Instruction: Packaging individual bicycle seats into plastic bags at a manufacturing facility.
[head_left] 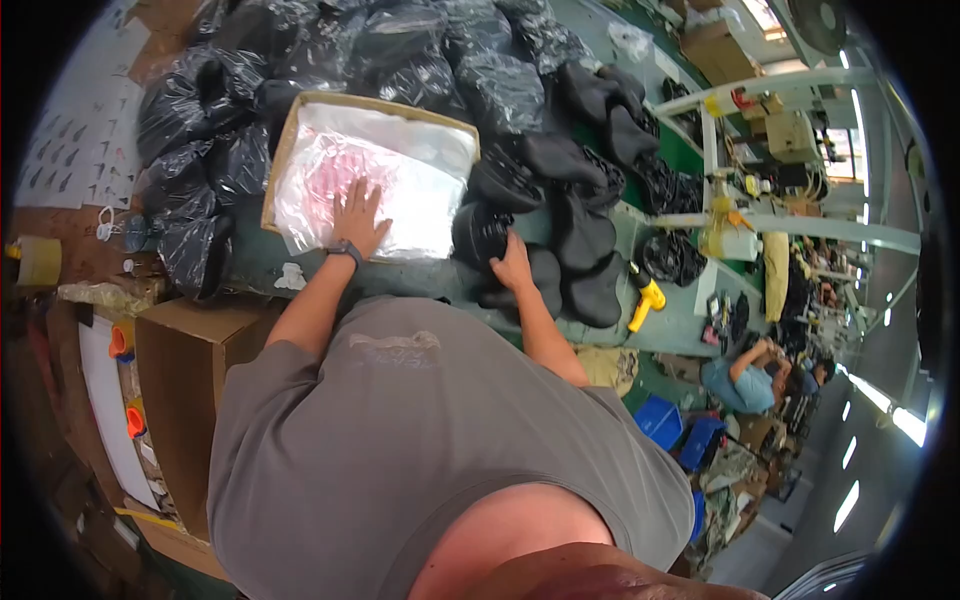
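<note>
1. My left hand (358,215) lies flat and released on the clear plastic bags (375,180) in the cardboard box (285,135).
2. My right hand (513,268) grips a black shoe piece (482,235) at the counter (400,280) front.
3. Risk, I'd judge: the slick bags could slide under my palm, and the black pile (580,200) could topple.
4. Black sacks (200,150) behind; brown carton (180,390) lower left.

Both arms outstretched — left hand (358,217) flat, fingers spread; right hand (512,268) palm-down, fingers curled.
</note>
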